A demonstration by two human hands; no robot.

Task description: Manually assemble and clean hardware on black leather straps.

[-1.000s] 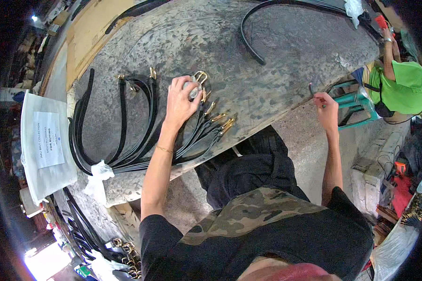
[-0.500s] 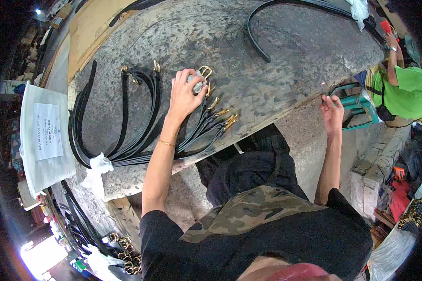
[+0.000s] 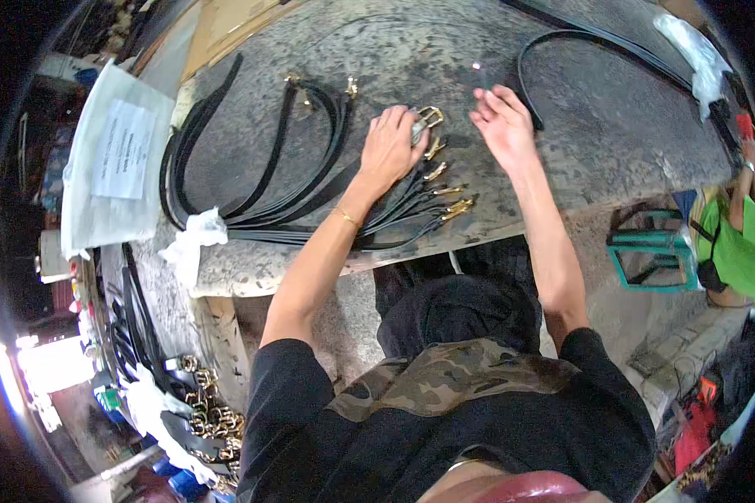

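My left hand (image 3: 388,152) is closed around the buckle end of a black belt over the table. The belt's gold buckle (image 3: 429,117) sticks out past my fingers, with something pale grey beside it. Several black belts (image 3: 377,220) fan out below that hand, their gold buckles (image 3: 457,208) toward the right. My right hand (image 3: 508,130) is raised over the table, palm partly showing and fingers curled. At its fingertips is a small slender thing (image 3: 481,77) with a bright pinkish tip, too blurred to name.
Looped belts (image 3: 176,180) lie at left, tied with white plastic (image 3: 200,235), beside a white labelled container (image 3: 113,168). Another belt bundle (image 3: 562,35) with plastic is at far right. A co-worker in green (image 3: 730,243) is near a teal stool (image 3: 654,251). Buckles hang lower left.
My right hand has come up and left from beyond the table edge to above the table, near the held buckle. My left hand still grips the belt. The whole view has shifted.
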